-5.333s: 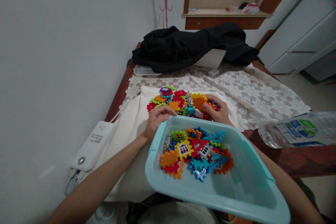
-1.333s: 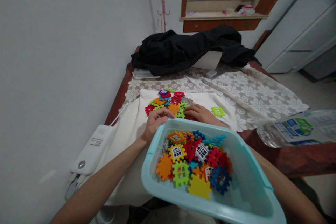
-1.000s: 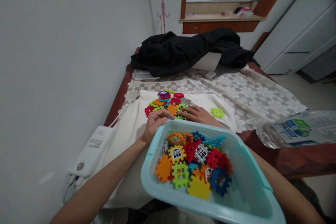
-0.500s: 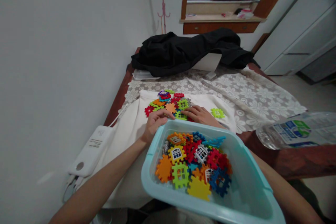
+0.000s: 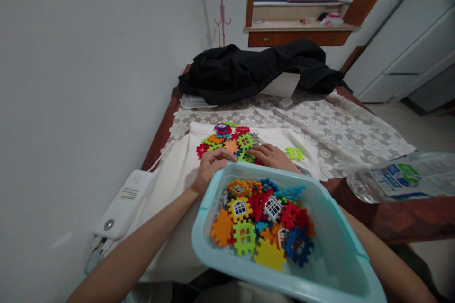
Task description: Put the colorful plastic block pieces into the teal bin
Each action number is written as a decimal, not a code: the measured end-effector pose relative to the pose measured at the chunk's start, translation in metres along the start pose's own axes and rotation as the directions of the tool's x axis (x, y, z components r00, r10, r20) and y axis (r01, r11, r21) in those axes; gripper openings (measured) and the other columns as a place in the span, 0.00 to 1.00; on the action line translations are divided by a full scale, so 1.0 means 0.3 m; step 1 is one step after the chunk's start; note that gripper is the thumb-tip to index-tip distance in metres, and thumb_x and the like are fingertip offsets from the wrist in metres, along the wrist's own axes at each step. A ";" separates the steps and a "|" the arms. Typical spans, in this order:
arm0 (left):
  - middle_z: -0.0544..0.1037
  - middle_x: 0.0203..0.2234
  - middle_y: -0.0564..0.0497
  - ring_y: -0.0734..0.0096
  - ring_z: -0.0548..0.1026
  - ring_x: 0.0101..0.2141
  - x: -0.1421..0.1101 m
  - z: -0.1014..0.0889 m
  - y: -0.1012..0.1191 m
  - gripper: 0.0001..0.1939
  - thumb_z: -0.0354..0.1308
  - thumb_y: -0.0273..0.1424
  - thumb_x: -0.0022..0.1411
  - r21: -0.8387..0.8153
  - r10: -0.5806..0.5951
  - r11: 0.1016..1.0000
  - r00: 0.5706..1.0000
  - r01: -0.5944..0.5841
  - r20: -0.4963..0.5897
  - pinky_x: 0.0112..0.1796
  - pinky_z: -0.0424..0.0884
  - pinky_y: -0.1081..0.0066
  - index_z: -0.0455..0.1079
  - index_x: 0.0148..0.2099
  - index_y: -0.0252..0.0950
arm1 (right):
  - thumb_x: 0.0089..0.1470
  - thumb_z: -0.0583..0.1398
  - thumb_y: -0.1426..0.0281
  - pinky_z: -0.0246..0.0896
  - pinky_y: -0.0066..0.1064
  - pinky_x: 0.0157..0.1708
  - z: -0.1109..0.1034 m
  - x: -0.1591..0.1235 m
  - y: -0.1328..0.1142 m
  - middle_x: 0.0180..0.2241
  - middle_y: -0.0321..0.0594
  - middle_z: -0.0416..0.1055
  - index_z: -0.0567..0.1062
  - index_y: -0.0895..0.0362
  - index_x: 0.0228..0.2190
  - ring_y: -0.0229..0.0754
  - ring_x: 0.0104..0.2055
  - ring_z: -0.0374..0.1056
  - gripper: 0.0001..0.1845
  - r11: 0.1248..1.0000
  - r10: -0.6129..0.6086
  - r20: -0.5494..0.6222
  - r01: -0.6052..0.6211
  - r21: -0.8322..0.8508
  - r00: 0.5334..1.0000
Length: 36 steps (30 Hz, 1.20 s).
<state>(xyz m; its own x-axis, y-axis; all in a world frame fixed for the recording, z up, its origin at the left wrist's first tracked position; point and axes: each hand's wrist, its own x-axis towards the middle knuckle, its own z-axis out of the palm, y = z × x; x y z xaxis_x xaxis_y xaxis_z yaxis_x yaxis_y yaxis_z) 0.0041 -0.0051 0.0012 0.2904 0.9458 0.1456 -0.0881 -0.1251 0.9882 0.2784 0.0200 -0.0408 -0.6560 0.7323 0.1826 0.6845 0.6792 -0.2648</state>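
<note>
A light blue plastic basin is close in front of me, tilted, with interlocking plastic building tiles in several colours inside. At its far left corner my left hand is closed at the rim, fingers bent over the edge. Beyond the basin, a heap of the same tiles lies on a white cloth. My right hand reaches over the far rim, its fingers stretched out on the heap's right side, touching green tiles. The basin's rim hides part of that hand's underside. A single lime-green tile lies apart to the right.
A clear plastic bottle lies on the right edge of the table. On the left is a white power strip with cables. Black fabric covers the far end, above a floral tablecloth. A wall rises at left.
My right hand's fingers have shifted very slightly over the heap. My left hand, the basin and its tiles look the same.
</note>
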 end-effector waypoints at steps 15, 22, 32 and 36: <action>0.82 0.29 0.47 0.67 0.72 0.29 0.004 0.000 0.000 0.12 0.63 0.35 0.54 -0.002 -0.009 1.000 1.000 0.008 -0.016 0.31 0.63 0.70 0.83 0.35 0.35 | 0.68 0.61 0.59 0.69 0.51 0.52 -0.019 0.004 -0.021 0.59 0.52 0.72 0.61 0.50 0.70 0.60 0.55 0.68 0.33 0.992 0.078 0.037 -0.074 -0.102 0.996; 0.80 0.27 0.49 0.69 0.69 0.26 0.003 -0.003 -0.005 0.13 0.63 0.37 0.54 -0.025 -0.031 0.999 1.000 0.031 0.003 0.27 0.60 0.71 0.83 0.36 0.34 | 0.68 0.62 0.61 0.69 0.45 0.53 -0.010 0.008 -0.007 0.54 0.51 0.74 0.71 0.54 0.60 0.55 0.53 0.69 0.23 0.995 0.082 0.055 -0.079 -0.058 0.995; 0.81 0.29 0.47 0.66 0.72 0.28 -0.003 0.003 -0.002 0.12 0.62 0.36 0.56 -0.009 -0.016 1.000 1.000 0.016 0.005 0.29 0.63 0.70 0.82 0.37 0.34 | 0.68 0.60 0.59 0.72 0.46 0.49 -0.037 -0.003 -0.022 0.55 0.50 0.74 0.61 0.48 0.70 0.56 0.53 0.71 0.34 0.995 0.082 0.001 -0.082 0.050 0.997; 0.81 0.30 0.47 0.65 0.72 0.29 -0.003 0.000 -0.005 0.12 0.61 0.35 0.57 0.015 -0.020 1.000 1.000 0.020 0.019 0.31 0.63 0.70 0.82 0.37 0.34 | 0.69 0.59 0.60 0.71 0.49 0.52 -0.039 -0.002 -0.022 0.53 0.49 0.73 0.63 0.45 0.70 0.56 0.52 0.70 0.31 0.997 -0.078 0.050 0.079 -0.022 0.996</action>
<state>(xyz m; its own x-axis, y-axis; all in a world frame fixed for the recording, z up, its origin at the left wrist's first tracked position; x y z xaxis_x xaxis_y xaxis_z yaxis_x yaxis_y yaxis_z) 0.0039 -0.0058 -0.0005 0.3098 0.9423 0.1268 -0.0684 -0.1110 0.9915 0.2781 0.0155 -0.0280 -0.7223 0.6740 0.1548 0.6374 0.7357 -0.2289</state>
